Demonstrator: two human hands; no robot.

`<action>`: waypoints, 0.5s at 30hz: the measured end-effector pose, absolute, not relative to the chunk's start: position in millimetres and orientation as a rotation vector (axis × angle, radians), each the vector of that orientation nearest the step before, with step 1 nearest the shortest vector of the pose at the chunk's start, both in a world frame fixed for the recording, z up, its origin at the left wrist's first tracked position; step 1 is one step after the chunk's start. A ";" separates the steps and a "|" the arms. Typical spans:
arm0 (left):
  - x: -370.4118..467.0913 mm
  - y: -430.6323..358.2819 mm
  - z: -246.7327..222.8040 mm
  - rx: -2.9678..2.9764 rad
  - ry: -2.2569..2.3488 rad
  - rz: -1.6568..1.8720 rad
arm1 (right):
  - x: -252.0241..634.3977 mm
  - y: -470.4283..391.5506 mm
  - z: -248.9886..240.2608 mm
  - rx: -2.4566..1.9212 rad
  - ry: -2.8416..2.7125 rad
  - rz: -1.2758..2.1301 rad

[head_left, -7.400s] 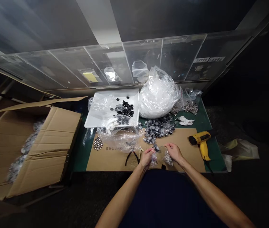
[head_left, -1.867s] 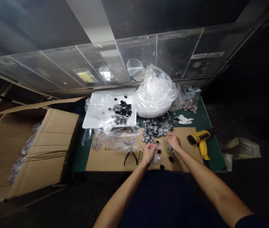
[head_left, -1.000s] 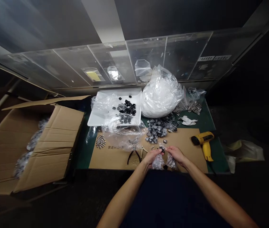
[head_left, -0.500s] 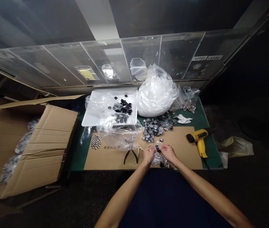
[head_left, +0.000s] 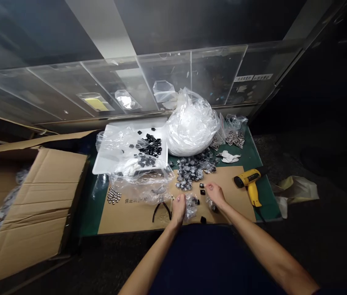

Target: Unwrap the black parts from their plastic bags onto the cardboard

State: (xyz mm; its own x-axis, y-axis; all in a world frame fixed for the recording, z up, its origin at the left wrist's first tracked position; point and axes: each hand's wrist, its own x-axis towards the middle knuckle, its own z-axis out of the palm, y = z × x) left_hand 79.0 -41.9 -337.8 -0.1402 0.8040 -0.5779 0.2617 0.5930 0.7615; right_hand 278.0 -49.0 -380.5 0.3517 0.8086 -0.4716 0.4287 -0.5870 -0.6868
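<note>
My left hand (head_left: 179, 208) is closed in a fist over the cardboard sheet, left of a crumpled clear plastic wrapping (head_left: 191, 208). What its fingers hold is hidden. My right hand (head_left: 215, 194) has its fingertips pressed together beside a small black block (head_left: 202, 186) with a pale spot on top. Whether anything is between those fingertips is too small to see. A second black block (head_left: 203, 192) sits just in front of the first. Another dark piece (head_left: 203, 220) lies near the front edge. Pliers (head_left: 161, 209) with dark handles rest left of my left hand.
Wrapped black parts (head_left: 188, 170) are heaped behind my hands. A white tray (head_left: 100, 162) bears loose black parts. Metal balls (head_left: 113, 196) lie left on the cardboard sheet (head_left: 121, 223). A yellow heat gun (head_left: 251, 184), a big plastic bag (head_left: 192, 127) and an open carton (head_left: 38, 200) surround these.
My hands have moved apart, the left going left. The black block that was between them now appears beside the other block on the cardboard. The view has shifted to the right.
</note>
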 end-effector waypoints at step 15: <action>71.5 -50.3 -321.5 0.563 1.455 0.526 | 335.4 -6.0 -384.4 -2.090 -0.845 1.206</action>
